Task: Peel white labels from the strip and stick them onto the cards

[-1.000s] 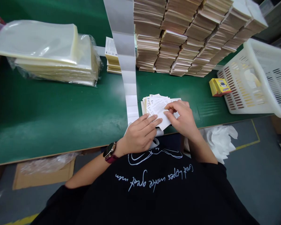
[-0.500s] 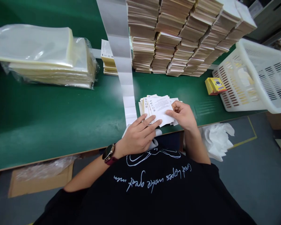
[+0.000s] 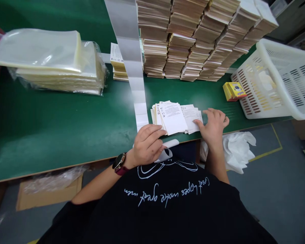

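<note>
A spread of white printed cards point(image 3: 174, 118) lies on the green table before me, overlapping in a left pile and a right pile point(image 3: 191, 118). My left hand point(image 3: 148, 142) rests at the lower left corner of the cards, fingers loosely bent and its thumb hidden. It lies over a long white paper strip point(image 3: 137, 81), whose curled end point(image 3: 171, 143) shows below the cards. At the right edge of the right pile is my right hand point(image 3: 213, 125), open, with thumb and fingers apart and the thumb tip by the cards.
Tall stacks of cards point(image 3: 180, 44) stand at the back. Clear plastic bags point(image 3: 48, 51) lie in a pile on the left, near a small card stack point(image 3: 118, 64). A white basket point(image 3: 259, 88) and small yellow boxes point(image 3: 234, 91) sit to the right.
My right hand has let go of the top card and moved right, its fingers spreading. My left hand has drawn back off the cards, its fingers now more bent.
</note>
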Demonstrator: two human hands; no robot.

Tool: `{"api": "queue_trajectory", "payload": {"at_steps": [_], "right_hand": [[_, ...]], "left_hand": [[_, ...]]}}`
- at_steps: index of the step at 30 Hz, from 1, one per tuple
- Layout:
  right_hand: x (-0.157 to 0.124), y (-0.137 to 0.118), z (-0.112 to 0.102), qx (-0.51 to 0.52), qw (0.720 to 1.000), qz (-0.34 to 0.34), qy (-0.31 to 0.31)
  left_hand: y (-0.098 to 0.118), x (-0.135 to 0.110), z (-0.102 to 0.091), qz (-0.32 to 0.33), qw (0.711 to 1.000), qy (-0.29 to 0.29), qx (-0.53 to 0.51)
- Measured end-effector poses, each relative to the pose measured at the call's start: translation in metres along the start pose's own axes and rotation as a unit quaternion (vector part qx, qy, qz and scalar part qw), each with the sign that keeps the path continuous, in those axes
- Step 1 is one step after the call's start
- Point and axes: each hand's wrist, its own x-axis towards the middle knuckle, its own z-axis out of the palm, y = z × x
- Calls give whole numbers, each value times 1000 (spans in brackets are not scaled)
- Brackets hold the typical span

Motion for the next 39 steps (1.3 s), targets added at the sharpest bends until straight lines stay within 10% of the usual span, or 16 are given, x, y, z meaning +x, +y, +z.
{"api": "queue_trajectory", "payload": {"at_steps": [8,18,24,28,35,39], "right_hand": [[-40,-73,-33,322,919,-199,-110],[-41,-80,-22,373,904,-187,-92],[-41,-76,-30,470,860,-157,-120],[-38,-79,-33,490,844,-155,-153],[-40,-82,-33,438,879,-170,-78],[-41,-63,-40,345,919,-184,-49]], "left_hand": [[3,4,-5,-83,997,0,-8],[10,6,-10,-96,994,22,-57],[12,24,-38,-75,997,-32,-14],[17,38,-49,34,985,-168,1],[19,45,-36,-19,975,-209,-73],[24,44,-31,-119,918,-254,-280]]}}
